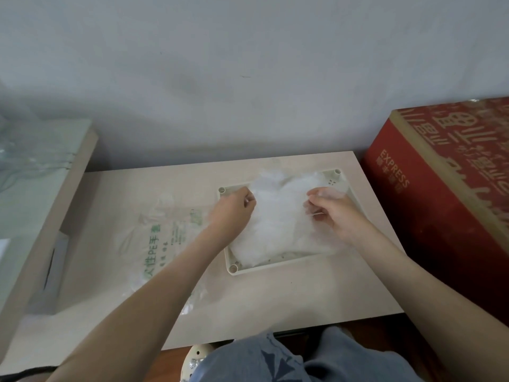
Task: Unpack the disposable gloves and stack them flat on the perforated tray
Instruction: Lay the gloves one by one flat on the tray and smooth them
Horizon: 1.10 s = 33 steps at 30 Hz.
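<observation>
A cream perforated tray (275, 266) lies on the pale table, right of centre. A pile of thin, clear disposable gloves (278, 219) covers most of it. My left hand (234, 209) is at the pile's left edge, fingers curled and pinching the glove film. My right hand (334, 209) is at the pile's right side, fingertips pinching a piece of the film. The emptied clear glove packet (162, 238) with green print lies flat to the left of the tray, partly under my left forearm.
A big red cardboard box (446, 188) stands against the table's right side. A raised pale shelf (41, 188) with clear plastic sheeting on it sits at the left. The wall runs close behind the table. My blue-clad knees are at the front edge.
</observation>
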Each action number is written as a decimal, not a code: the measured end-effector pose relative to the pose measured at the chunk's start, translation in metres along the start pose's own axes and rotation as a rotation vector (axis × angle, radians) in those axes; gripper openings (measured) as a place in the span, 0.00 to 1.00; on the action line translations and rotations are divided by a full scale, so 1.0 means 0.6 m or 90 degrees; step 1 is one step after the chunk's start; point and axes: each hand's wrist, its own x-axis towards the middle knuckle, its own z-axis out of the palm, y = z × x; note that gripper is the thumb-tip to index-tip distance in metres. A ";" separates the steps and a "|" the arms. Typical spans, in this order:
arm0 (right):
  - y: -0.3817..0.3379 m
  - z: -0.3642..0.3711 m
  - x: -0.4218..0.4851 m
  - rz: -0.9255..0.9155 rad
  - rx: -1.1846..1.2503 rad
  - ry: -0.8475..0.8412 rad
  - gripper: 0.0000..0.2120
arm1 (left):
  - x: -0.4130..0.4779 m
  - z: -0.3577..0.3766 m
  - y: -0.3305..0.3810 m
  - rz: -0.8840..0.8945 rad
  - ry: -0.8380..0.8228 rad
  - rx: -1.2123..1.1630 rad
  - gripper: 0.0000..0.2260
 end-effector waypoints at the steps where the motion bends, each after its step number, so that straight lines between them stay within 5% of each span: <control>1: 0.000 -0.003 0.002 -0.003 -0.008 0.009 0.05 | 0.001 0.002 -0.002 0.011 0.007 0.026 0.07; 9: 0.005 -0.020 0.001 -0.004 -0.024 0.114 0.09 | 0.012 0.025 -0.016 0.006 0.028 0.097 0.07; 13: 0.014 -0.024 0.005 -0.005 -0.051 0.140 0.09 | -0.001 0.026 0.003 0.073 0.202 0.235 0.22; 16: 0.016 -0.022 0.006 -0.015 -0.068 0.156 0.08 | -0.008 0.043 0.008 0.201 0.324 0.253 0.23; 21: 0.012 -0.013 0.001 -0.024 -0.068 0.137 0.07 | -0.017 0.069 0.006 0.346 0.209 0.280 0.15; 33: -0.020 -0.021 -0.004 -0.052 -0.269 0.054 0.04 | 0.000 0.096 -0.021 0.299 0.001 0.380 0.25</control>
